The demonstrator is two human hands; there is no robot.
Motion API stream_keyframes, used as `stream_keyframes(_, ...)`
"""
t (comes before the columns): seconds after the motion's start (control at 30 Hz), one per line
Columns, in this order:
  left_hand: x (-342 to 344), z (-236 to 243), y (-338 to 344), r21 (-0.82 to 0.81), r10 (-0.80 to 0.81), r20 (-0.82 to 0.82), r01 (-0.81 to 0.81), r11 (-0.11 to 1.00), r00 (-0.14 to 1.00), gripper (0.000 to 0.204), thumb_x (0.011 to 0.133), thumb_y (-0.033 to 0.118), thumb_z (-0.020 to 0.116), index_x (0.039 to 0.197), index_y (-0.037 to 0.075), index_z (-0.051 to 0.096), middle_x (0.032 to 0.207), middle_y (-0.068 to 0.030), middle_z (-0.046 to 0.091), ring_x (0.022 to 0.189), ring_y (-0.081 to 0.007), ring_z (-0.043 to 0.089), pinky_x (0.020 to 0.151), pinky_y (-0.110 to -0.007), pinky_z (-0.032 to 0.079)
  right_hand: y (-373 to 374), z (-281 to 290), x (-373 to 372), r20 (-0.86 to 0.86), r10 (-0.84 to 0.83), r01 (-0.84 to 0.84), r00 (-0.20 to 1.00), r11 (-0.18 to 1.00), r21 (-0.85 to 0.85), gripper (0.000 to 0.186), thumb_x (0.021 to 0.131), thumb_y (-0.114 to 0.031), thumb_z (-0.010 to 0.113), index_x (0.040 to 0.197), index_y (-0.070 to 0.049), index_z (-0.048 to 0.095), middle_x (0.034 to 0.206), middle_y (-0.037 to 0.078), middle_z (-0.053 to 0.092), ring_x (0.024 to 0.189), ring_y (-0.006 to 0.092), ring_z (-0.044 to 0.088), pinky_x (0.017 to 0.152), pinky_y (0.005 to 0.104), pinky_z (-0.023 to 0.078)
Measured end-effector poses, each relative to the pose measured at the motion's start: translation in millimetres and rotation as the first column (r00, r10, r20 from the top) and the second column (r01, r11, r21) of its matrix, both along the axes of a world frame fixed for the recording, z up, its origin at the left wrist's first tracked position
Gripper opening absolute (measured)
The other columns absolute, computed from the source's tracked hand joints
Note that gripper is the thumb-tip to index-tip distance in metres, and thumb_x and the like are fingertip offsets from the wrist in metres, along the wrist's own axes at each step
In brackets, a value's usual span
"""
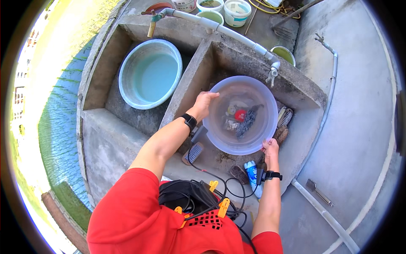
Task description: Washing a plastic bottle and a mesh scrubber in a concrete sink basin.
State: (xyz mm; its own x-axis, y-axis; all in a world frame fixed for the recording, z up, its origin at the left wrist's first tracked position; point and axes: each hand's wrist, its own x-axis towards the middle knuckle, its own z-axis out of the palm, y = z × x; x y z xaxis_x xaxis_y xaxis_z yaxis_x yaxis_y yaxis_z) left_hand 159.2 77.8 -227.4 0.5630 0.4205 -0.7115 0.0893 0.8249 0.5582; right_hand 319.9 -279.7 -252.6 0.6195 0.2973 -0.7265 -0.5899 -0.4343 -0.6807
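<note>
A translucent lilac basin is in the right concrete compartment, below a metal tap. My left hand grips its upper-left rim; my right hand grips its lower-right rim. A red object and a dark crumpled item show inside or through the basin; I cannot tell which. Beside it lie brushes and a grey ridged item. A blue-and-white packet and a dark shoe-like item lie near my right wrist.
The left compartment holds a pale blue basin under another tap. Several buckets and a fork tool stand behind. Pipes run along the right, near a small metal tool. Dark cables hang at my front.
</note>
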Motion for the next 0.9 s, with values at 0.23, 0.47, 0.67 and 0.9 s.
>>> stream_keyframes(0.23, -16, 89, -16, -0.198, 0.03, 0.047, -0.02, 0.98, 0.998, 0.035, 0.085, 0.028, 0.058, 0.103, -0.002, 0.064, 0.099, -0.0152, 0.068, 0.09, -0.0272, 0.063, 0.089, -0.039, 0.049, -23, 54, -22, 0.076, 0.041, -0.047, 0.996, 0.995, 0.09, 0.013, 0.093, -0.014, 0.067, 0.099, -0.007, 0.057, 0.082, 0.002, 0.064, 0.069, 0.0125, 0.06, 0.063, 0.0291, 0.051)
stream_keyframes(0.47, -52, 163, -17, -0.168, 0.048, 0.084, -0.033, 0.985, 0.995, 0.02, 0.088, 0.015, 0.054, 0.093, -0.001, 0.065, 0.082, -0.007, 0.069, 0.074, -0.0184, 0.064, 0.077, -0.03, 0.052, -35, 110, -65, 0.086, 0.001, -0.018, 0.996, 0.98, 0.2, 0.017, 0.092, -0.016, 0.069, 0.099, -0.005, 0.058, 0.082, 0.002, 0.065, 0.069, 0.0117, 0.061, 0.064, 0.0258, 0.049)
stream_keyframes(0.67, -89, 218, -15, -0.1, 0.0, 0.031, 0.003, 0.995, 1.0, 0.023, 0.089, 0.016, 0.054, 0.096, -0.003, 0.065, 0.09, -0.0095, 0.068, 0.078, -0.0173, 0.063, 0.076, -0.03, 0.051, -35, 151, -114, 0.174, -0.072, 0.023, 0.982, 0.963, 0.269, 0.017, 0.093, -0.015, 0.067, 0.1, -0.003, 0.057, 0.083, 0.003, 0.064, 0.067, 0.0111, 0.06, 0.062, 0.0259, 0.049)
stream_keyframes(0.9, -145, 251, 9, -0.156, -0.14, 0.171, 0.168, 0.974, 0.975, 0.028, 0.089, 0.017, 0.055, 0.103, -0.006, 0.064, 0.096, -0.0122, 0.068, 0.087, -0.0206, 0.064, 0.085, -0.032, 0.05, -18, 193, -206, 0.196, -0.194, 0.145, 0.961, 0.96, 0.239, 0.016, 0.092, -0.013, 0.068, 0.097, -0.003, 0.057, 0.08, 0.002, 0.062, 0.066, 0.0093, 0.057, 0.061, 0.0235, 0.046)
